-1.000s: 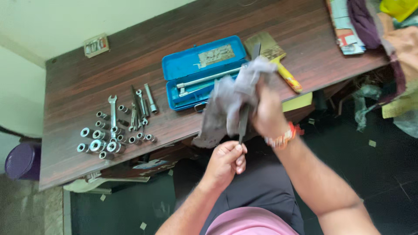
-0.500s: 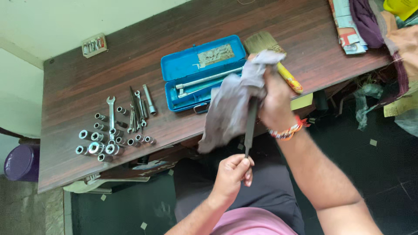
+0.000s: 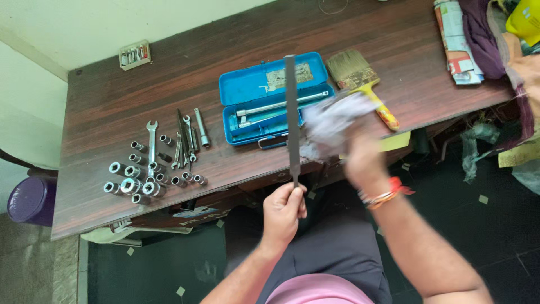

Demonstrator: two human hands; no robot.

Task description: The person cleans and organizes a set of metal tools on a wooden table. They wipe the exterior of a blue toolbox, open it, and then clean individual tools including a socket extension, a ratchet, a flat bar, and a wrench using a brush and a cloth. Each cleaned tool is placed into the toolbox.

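At the centre of the frame, the left hand [image 3: 284, 209] grips the bottom end of a long flat grey metal file [image 3: 291, 115], holding it upright over the dark wooden desk [image 3: 112, 101]. The right hand [image 3: 364, 163], blurred, clutches a crumpled grey cloth [image 3: 332, 123] just right of the file, before an open blue metal toolbox [image 3: 247, 93].

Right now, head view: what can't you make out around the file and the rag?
- Right hand and grey rag: motion-blurred; grip and cloth edges unclear.
- Flat file: its lower end is hidden inside the left hand; surface texture too small to tell.
- Blue toolbox: file and rag cover part of its tray; contents there hidden.
- Paintbrush: handle partly behind the rag.
- Sockets: too small to size.
- Cloth pile: cut off by the top-right edge.
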